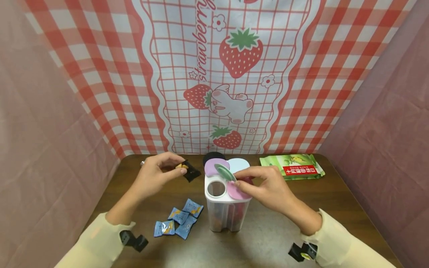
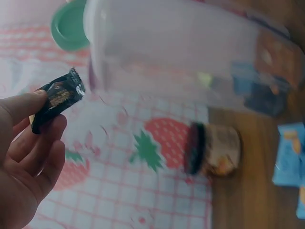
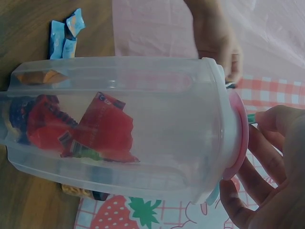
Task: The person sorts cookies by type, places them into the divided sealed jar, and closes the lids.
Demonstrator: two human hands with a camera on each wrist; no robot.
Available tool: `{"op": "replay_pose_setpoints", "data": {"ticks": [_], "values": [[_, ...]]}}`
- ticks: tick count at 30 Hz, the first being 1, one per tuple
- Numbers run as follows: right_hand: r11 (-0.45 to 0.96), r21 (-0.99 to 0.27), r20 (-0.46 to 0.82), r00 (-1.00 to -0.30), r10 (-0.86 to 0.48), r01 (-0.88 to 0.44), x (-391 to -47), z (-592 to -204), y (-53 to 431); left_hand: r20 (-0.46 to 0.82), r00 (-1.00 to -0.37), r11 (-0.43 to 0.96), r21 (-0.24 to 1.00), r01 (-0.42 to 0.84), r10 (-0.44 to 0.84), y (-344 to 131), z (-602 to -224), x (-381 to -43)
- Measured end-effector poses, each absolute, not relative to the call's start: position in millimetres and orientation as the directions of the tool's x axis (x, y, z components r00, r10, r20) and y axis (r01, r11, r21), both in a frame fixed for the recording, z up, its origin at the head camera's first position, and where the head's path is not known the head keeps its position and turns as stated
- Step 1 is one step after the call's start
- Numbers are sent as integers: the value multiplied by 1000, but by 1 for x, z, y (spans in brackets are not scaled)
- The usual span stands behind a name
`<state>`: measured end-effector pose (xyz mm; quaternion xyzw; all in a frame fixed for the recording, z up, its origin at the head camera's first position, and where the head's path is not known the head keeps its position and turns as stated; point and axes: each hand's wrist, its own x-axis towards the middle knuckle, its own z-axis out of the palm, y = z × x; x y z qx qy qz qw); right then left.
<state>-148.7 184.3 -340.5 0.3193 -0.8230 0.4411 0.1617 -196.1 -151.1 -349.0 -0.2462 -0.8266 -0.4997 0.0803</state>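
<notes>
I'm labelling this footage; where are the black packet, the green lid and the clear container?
Black packet (image 1: 192, 172), head view: middle of its wrapper.
Green lid (image 1: 225, 172), head view: middle of its tilted disc.
Clear container (image 3: 162, 129), right wrist view: its side wall.

Head cam: high up, facing forward and down, wide over table (image 1: 268, 238). Left wrist: close, looks past left hand (image 2: 31, 162), scene sideways. Right wrist: closer, side-on to tub (image 3: 167, 114), also sideways. Wrist cams share tub, blue packs (image 2: 286, 164), cloth (image 2: 119, 191).
</notes>
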Motion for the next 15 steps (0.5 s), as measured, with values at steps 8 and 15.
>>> {"op": "replay_pose_setpoints", "data": {"ticks": [8,15], "values": [[404,-623,548,-742,-385,-670,-150,-341,185,435,-816,223,813,537,382,-129,-328,-178],[411,-623,543,-746,-385,-665,-150,-341,185,417,-809,190,830,525,415,-112,-333,-173]]}}
